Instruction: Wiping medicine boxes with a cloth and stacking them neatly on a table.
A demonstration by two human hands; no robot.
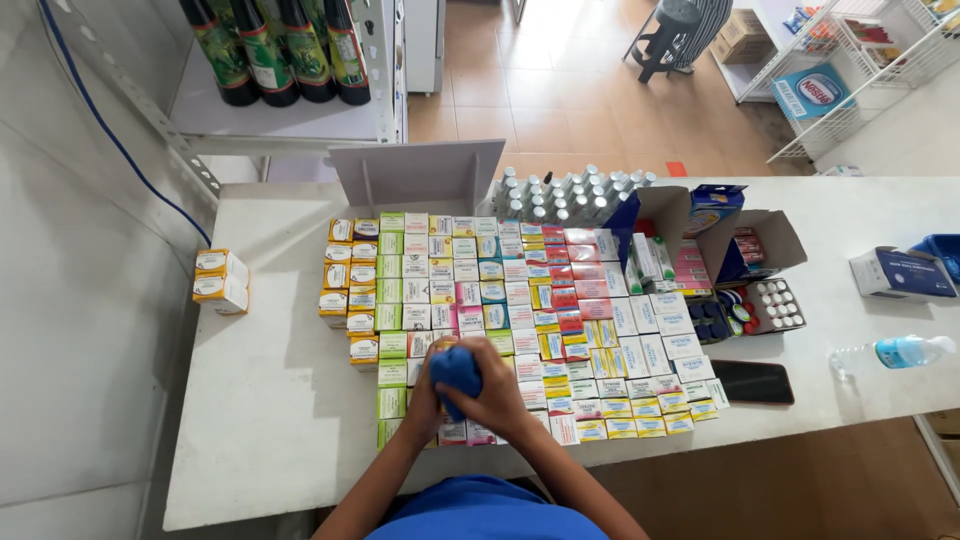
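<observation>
Where small boxes point(520, 310) lie in rows, blue cloth point(455, 373).

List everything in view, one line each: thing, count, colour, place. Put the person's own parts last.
small cartons: many, mixed green, yellow, white, red, packed in rows mid-table
white table: one, white, under everything
yellow-white cartons: a small stack, apart at table's left edge
white-capped bottles: many, behind the rows
open cardboard boxes: two, brown, right of the rows
phone: one, black, right of the rows
water bottle: one, clear, lying far right
dark bottles: four, on the shelf top left
blue cloth: one, gripped by both hands
left hand: on the cloth
right hand: on the cloth
</observation>
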